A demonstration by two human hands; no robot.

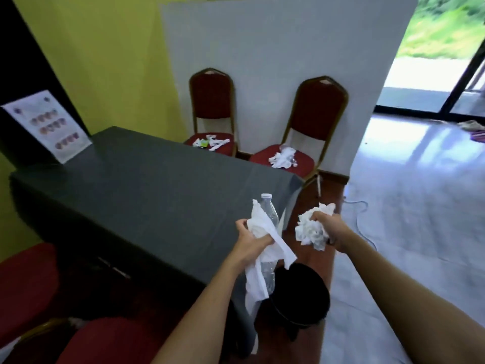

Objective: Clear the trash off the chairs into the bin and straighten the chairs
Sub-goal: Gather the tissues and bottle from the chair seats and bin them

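At the bottom of the view, around 7 o'clock, red seat cushions point(99, 342) sit closest to the camera. Just ahead, the black bin point(301, 298) stands on the floor at the table's near corner, under the hands. The left hand point(252, 241) is closed around a clear plastic bottle point(270, 214) and a white tissue sheet point(262, 258) together; the bottle's long axis is close to upright, its white cap pointing toward 12 o'clock, its base hanging over the bin's left edge. The right hand point(328, 229) is clenched on a crumpled white paper wad point(311, 229), which is above the bin at about 1 o'clock from it. The dark-clothed table point(136, 185) spreads to the left. Farther off, toward 12 o'clock, two red chairs stand at the wall: the left chair point(212, 101) carries white scraps point(214, 143), the right chair point(319, 114) more crumpled paper point(283, 158).
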